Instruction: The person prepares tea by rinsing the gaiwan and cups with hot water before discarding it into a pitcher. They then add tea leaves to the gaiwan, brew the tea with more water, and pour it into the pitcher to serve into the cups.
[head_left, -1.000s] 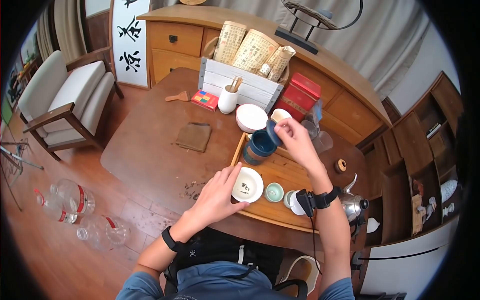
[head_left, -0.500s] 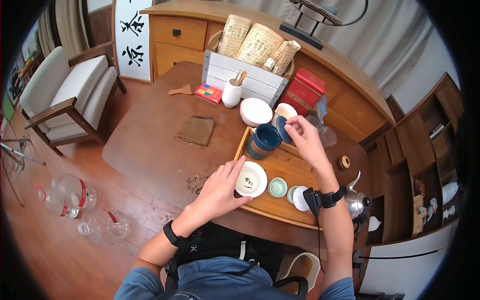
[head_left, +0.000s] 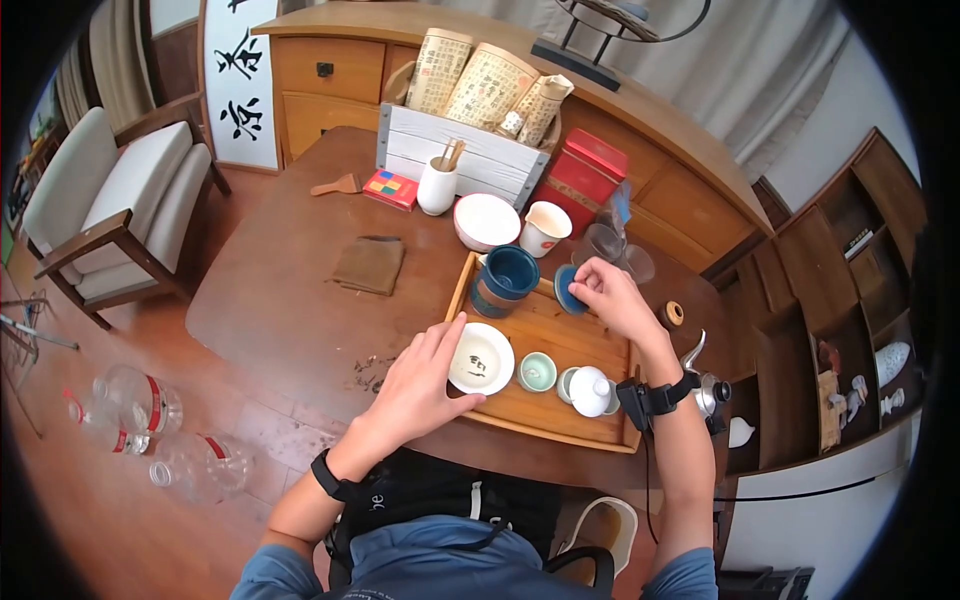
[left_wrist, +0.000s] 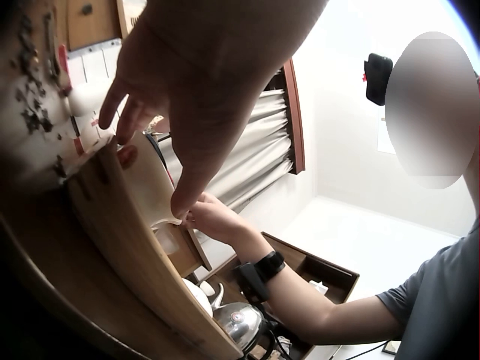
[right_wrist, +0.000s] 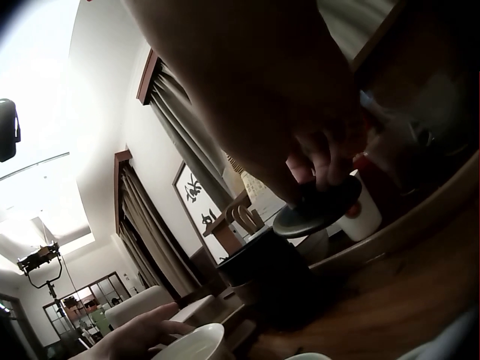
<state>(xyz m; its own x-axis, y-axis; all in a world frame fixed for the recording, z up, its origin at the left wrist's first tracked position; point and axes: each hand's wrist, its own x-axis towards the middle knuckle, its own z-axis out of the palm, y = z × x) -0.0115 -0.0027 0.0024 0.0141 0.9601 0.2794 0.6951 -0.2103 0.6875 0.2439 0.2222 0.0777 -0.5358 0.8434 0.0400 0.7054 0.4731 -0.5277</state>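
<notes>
My right hand (head_left: 618, 300) pinches a round dark-blue lid (head_left: 568, 290) by its top. The lid is tilted, to the right of a dark-blue pot (head_left: 508, 275) with a brown band, whose mouth is uncovered. In the right wrist view the lid (right_wrist: 319, 214) is beside the dark pot, its edge close to the pot's rim. My left hand (head_left: 415, 378) lies along the left side of a white bowl (head_left: 495, 350) with a few dark tea leaves inside. Its fingers are extended at the far side, and the thumb is at the near rim.
On the wooden tray (head_left: 590, 335) are a pale green cup (head_left: 537, 371) and a white lidded cup (head_left: 590, 392). Behind stand a white pitcher (head_left: 546, 230), a white bowl (head_left: 487, 221) and a red tin (head_left: 580, 180). A metal kettle (head_left: 710, 392) is at the right, a brown cloth (head_left: 368, 265) at the left.
My right hand has moved the blue lid away from above the pot's mouth to its right, above the tray. My left hand stays by the white bowl; the whole view has shifted slightly.
</notes>
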